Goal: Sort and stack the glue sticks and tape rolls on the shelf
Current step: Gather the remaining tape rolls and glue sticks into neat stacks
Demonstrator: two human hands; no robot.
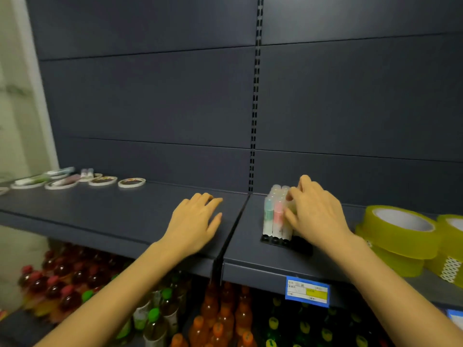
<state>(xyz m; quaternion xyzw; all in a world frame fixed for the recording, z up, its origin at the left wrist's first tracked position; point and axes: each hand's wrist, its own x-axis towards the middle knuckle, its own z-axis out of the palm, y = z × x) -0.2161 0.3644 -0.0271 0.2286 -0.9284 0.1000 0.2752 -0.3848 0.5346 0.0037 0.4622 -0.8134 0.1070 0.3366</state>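
A cluster of pastel glue sticks (274,214) stands upright in a black tray (298,246) on the dark shelf (125,216), just right of the shelf joint. My right hand (315,216) wraps the cluster's right side, fingers curled over the caps. My left hand (195,221) lies flat on the bare shelf left of the joint, holding nothing. Yellow tape rolls (398,234) are stacked at the right. Thin white tape rolls (131,182) and loose glue sticks (66,181) lie scattered at the far left.
The dark back panel (150,96) with a slotted upright (254,121) rises behind the shelf. A blue price label (307,291) hangs on the front edge. Below, drink bottles (220,311) fill the lower shelf. A pale wall (15,96) is at the left.
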